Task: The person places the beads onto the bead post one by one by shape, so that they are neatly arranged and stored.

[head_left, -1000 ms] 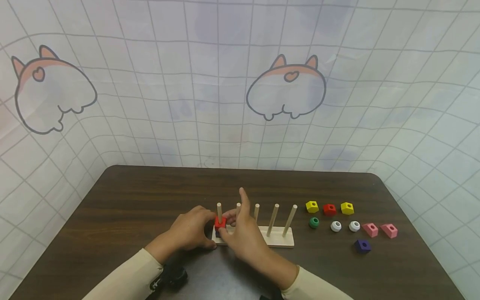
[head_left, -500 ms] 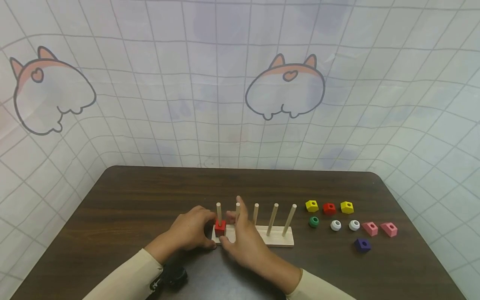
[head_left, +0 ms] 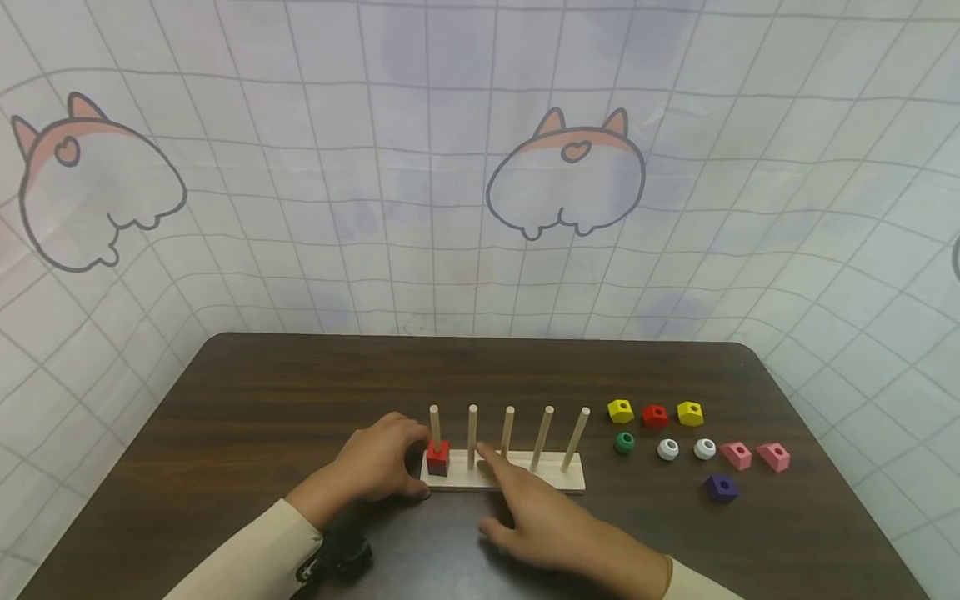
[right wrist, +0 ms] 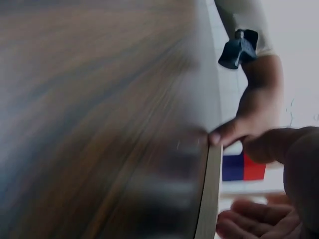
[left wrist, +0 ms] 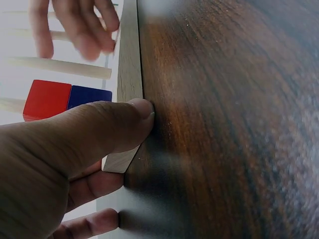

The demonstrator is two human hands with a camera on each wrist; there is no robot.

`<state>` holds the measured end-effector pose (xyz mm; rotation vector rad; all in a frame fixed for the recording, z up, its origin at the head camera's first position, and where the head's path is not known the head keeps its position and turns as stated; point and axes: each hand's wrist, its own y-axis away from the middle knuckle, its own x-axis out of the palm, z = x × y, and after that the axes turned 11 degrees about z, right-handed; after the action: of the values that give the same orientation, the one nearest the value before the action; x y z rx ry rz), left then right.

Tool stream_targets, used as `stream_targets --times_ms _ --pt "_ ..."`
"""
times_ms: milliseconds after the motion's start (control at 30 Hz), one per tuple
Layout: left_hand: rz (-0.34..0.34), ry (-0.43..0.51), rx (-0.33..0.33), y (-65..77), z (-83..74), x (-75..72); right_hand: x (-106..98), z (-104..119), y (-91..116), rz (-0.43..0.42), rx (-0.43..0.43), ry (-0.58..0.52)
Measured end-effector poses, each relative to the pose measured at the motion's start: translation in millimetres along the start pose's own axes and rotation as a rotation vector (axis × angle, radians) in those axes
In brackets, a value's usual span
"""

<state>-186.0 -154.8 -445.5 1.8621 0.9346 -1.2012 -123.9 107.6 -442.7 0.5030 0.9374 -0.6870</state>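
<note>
A wooden peg stand [head_left: 558, 477] with several upright pegs lies in front of me in the head view. My left hand [head_left: 381, 460] holds its left end, the thumb [left wrist: 117, 122] pressed along the front edge. On the leftmost peg sits a red block [head_left: 438, 454]; the left wrist view shows a blue block [left wrist: 88, 94] beneath it, against the base. My right hand [head_left: 543, 518] hovers at the front of the stand with fingers extended, holding nothing. Its index fingertip appears near the second peg; whether it touches the stand I cannot tell.
Right of the stand lie yellow blocks [head_left: 620, 411], a red block [head_left: 656, 416], a green bead [head_left: 624, 442], white beads [head_left: 668, 449], pink blocks [head_left: 774, 456] and a dark blue block [head_left: 722, 488]. A patterned curtain [head_left: 420, 208] hangs behind the dark table [head_left: 300, 383].
The red block has gone down the leftmost peg. My right hand has let go of it and drawn back to the right and toward me. The left hand stays at the stand's end.
</note>
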Motion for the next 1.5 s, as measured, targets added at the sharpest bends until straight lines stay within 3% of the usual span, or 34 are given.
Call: stream_targets --times_ms 300,600,733,1100,1267,1500 --pt "0.004 0.01 0.009 -1.0 0.8 -0.1 -11 -40 34 -0.044 -0.108 0.123" --pt "0.003 0.022 0.013 -0.7 -0.5 -1.2 -25 -70 64 -0.133 -0.102 0.146" --pt "0.004 0.024 0.009 0.1 -0.6 -0.6 -30 -85 77 -0.217 -0.099 0.19" --pt "0.004 0.034 -0.001 6.0 0.4 0.0 -59 -127 118 -0.392 0.089 0.263" --pt "0.005 0.027 0.005 3.8 0.8 -0.4 -68 -149 139 -0.411 0.127 0.264" --pt "0.016 0.032 0.011 1.3 0.4 -0.9 -71 -181 161 -0.437 0.112 0.305"
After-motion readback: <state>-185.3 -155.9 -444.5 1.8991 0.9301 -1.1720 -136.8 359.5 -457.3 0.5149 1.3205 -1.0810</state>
